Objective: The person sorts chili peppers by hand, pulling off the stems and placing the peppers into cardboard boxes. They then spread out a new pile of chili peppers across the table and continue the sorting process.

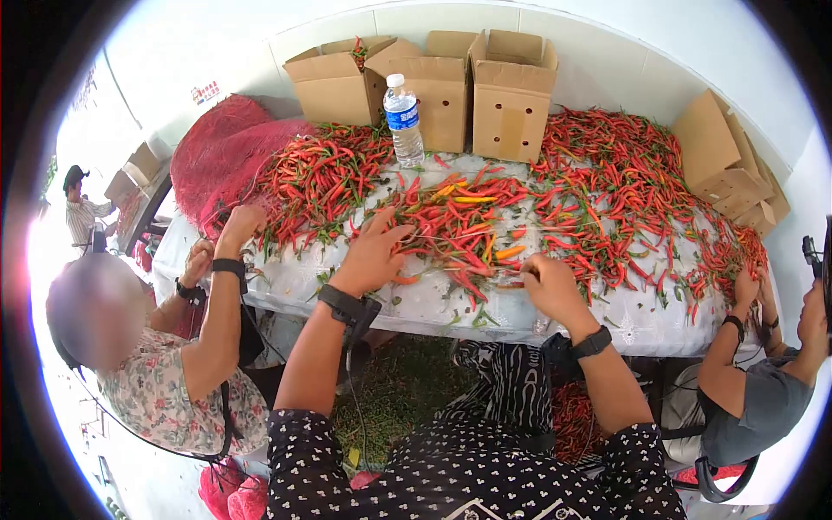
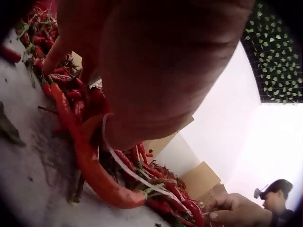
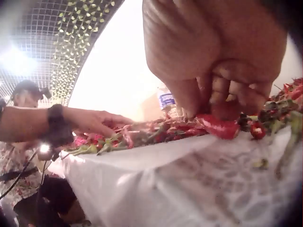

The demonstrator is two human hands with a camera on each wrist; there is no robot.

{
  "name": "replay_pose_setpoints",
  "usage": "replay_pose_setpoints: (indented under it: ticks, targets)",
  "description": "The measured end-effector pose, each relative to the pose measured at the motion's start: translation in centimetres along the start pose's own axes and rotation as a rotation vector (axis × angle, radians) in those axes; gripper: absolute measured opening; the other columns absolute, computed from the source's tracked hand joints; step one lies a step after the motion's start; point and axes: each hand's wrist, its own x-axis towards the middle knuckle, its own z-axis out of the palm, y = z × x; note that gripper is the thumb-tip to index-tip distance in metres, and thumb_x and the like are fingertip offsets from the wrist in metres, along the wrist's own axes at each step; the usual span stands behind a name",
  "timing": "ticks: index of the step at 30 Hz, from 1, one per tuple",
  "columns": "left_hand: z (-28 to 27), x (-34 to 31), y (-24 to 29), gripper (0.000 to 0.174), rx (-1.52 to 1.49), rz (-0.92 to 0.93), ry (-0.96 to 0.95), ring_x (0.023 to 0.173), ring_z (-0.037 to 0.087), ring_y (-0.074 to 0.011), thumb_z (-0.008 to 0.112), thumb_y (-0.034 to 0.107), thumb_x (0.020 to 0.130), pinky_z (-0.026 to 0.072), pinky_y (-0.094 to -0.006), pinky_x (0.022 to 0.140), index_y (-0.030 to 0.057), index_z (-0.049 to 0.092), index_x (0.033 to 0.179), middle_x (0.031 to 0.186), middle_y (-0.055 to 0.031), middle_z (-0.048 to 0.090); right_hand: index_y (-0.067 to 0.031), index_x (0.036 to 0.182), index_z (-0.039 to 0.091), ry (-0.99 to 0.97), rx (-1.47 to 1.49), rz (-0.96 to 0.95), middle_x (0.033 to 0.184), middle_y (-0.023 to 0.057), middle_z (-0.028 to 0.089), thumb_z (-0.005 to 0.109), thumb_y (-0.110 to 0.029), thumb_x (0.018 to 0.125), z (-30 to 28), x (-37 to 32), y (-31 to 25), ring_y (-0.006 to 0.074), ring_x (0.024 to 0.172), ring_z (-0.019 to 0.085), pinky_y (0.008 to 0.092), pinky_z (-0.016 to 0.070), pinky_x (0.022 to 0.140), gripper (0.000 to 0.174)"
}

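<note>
My left hand [image 1: 373,258] reaches into a loose heap of red chili peppers [image 1: 459,217], its fingers spread over their left side. In the left wrist view a thin white string [image 2: 127,169] runs from beneath that hand toward the other hand, past a long orange-red chili pepper [image 2: 102,172]. My right hand [image 1: 555,290] is at the front right of the heap with curled fingers. At its fingertips, in the right wrist view, it pinches a red chili pepper [image 3: 218,126] close over the tablecloth [image 3: 156,179].
A water bottle [image 1: 404,121] stands behind the heap, before cardboard boxes [image 1: 511,104]. More chilies [image 1: 615,165] spread to the right; a red mesh sack [image 1: 225,156] lies at left. One person [image 1: 208,364] works at my left, another [image 1: 754,390] at my right.
</note>
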Motion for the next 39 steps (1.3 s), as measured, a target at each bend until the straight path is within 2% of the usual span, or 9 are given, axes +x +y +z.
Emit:
replay_pose_setpoints:
  ticks: [7, 12, 16, 23, 25, 26, 28, 32, 39]
  targets:
    - [-1.4, 0.1, 1.7, 0.034, 0.401, 0.024, 0.21, 0.087, 0.055, -0.0304, 0.057, 0.008, 0.069, 0.0456, -0.0371, 0.076, 0.0032, 0.059, 0.103, 0.118, -0.0177, 0.047, 0.0011, 0.088, 0.056, 0.093, 0.12, 0.028, 0.074, 0.0144, 0.06, 0.056, -0.008, 0.076, -0.2, 1.0, 0.6, 0.0249, 0.066, 0.058, 0.0342, 0.045, 0.062, 0.015]
    - [0.9, 1.4, 5.0, 0.013, -0.07, 0.087, 0.096, 0.078, 0.056, -0.0311, 0.059, 0.012, 0.072, 0.0443, -0.0412, 0.069, 0.0037, 0.061, 0.081, 0.079, -0.013, 0.058, -0.0027, 0.087, 0.059, 0.265, -0.121, -0.069, 0.08, 0.0117, 0.058, 0.059, -0.007, 0.07, -2.0, 0.9, 0.0, 0.0272, 0.076, 0.058, 0.0348, 0.0454, 0.067, 0.017]
    - [3.3, 1.4, 5.9, 0.013, 0.011, 0.012, 0.025, 0.073, 0.056, -0.0324, 0.059, 0.015, 0.072, 0.0447, -0.0415, 0.063, 0.0035, 0.058, 0.078, 0.079, -0.0122, 0.057, -0.0045, 0.084, 0.061, -0.04, -0.191, -0.185, 0.084, 0.0107, 0.057, 0.066, -0.013, 0.066, -0.8, -0.6, -1.4, 0.0286, 0.079, 0.057, 0.036, 0.0453, 0.068, 0.02]
    - [3.4, -0.1, 5.3, 0.011, -0.124, -0.172, 0.12, 0.067, 0.057, -0.0349, 0.056, 0.014, 0.076, 0.045, -0.0414, 0.06, 0.0034, 0.057, 0.08, 0.075, -0.0144, 0.06, -0.0034, 0.083, 0.06, -0.012, -0.064, -0.185, 0.077, 0.0107, 0.058, 0.062, -0.008, 0.073, 0.8, -0.7, -1.1, 0.025, 0.069, 0.057, 0.0365, 0.0453, 0.063, 0.011]
    - [2.3, -0.4, 5.3, 0.008, -0.496, -0.288, 0.298, 0.057, 0.057, -0.0248, 0.053, 0.011, 0.08, 0.0438, -0.0328, 0.054, 0.0031, 0.055, 0.082, 0.073, -0.0125, 0.062, -0.0023, 0.085, 0.059, 0.014, 0.107, -0.058, 0.076, 0.0094, 0.059, 0.06, -0.008, 0.076, 0.5, -0.5, -0.9, 0.0202, 0.064, 0.056, 0.0333, 0.0438, 0.058, 0.011]
    - [1.8, -0.5, 5.7, 0.008, -0.497, -0.287, 0.298, 0.057, 0.057, -0.0248, 0.053, 0.011, 0.08, 0.0438, -0.0328, 0.054, 0.0031, 0.055, 0.082, 0.073, -0.0125, 0.062, -0.0013, 0.087, 0.058, 0.039, 0.277, 0.072, 0.075, 0.0081, 0.059, 0.058, -0.008, 0.079, 0.4, -0.5, -0.9, 0.0153, 0.06, 0.054, 0.0301, 0.0422, 0.053, 0.011]
    - [0.7, -0.8, 6.2, 0.008, -1.152, -0.53, 0.151, 0.056, 0.047, -0.0065, 0.049, 0.009, 0.086, 0.0373, -0.0222, 0.049, 0.0028, 0.051, 0.081, 0.078, -0.007, 0.061, -0.0005, 0.091, 0.056, 0.028, 0.536, 0.191, 0.076, 0.0068, 0.059, 0.056, -0.009, 0.081, -0.2, -0.5, -2.2, 0.011, 0.058, 0.051, 0.0259, 0.0392, 0.051, 0.012]
    - [2.1, -2.2, 9.4, 0.005, -1.494, -0.484, 0.138, 0.055, 0.046, -0.0053, 0.046, 0.007, 0.088, 0.0373, -0.0187, 0.05, 0.004, 0.05, 0.089, 0.081, -0.0063, 0.062, 0.0006, 0.1, 0.052, -0.075, 1.006, 0.329, 0.076, 0.0045, 0.059, 0.05, -0.009, 0.086, 1.2, -1.0, -4.2, 0.0043, 0.055, 0.044, 0.018, 0.0317, 0.047, 0.017]
    - [3.2, -4.8, 12.2, 0.004, -1.532, -0.524, 0.061, 0.057, 0.049, -0.0047, 0.05, 0.008, 0.088, 0.0385, -0.0178, 0.051, 0.0054, 0.052, 0.088, 0.077, -0.002, 0.06, 0.0029, 0.099, 0.058, -0.06, 0.957, 0.241, 0.076, 0.0022, 0.06, 0.055, -0.011, 0.085, 3.5, -2.5, -6.7, 0.004, 0.062, 0.049, 0.0194, 0.0397, 0.055, 0.02]
